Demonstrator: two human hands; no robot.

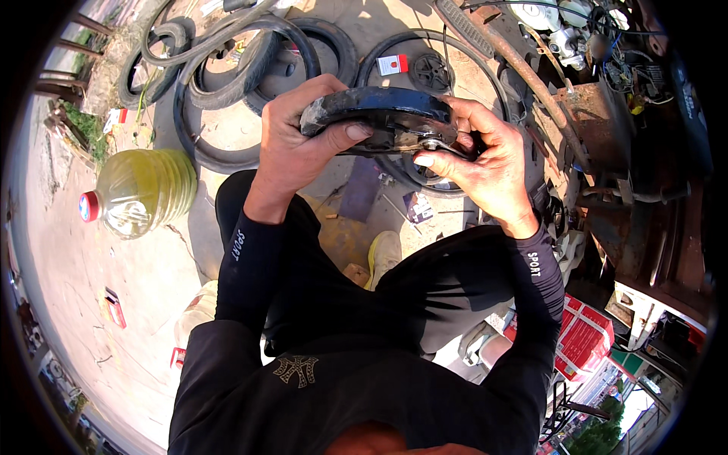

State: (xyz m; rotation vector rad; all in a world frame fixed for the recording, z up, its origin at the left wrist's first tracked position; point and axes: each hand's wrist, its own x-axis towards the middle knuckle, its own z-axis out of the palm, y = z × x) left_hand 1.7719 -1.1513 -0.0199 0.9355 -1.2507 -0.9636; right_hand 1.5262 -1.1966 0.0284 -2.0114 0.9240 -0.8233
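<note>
Both hands hold a round, black, wheel-like part (387,98) in front of me, tilted so that its thick rim shows. My left hand (292,144) is closed around its left end, thumb pressed along the lower edge. At the other end, my right hand (493,167) grips with the fingers behind and the thumb beneath. A small shiny metal fitting (430,142) shows on the near side, close to the right thumb. The part's exact kind is not plain, and its far face is hidden.
Several tyres (330,45) lie on the ground ahead, with a spoked rim (504,83) and a small red-and-white box (392,64). A large jug of yellow liquid (152,189) rests at the left. Rusty metal (622,144) and a red carton (584,337) stand at the right.
</note>
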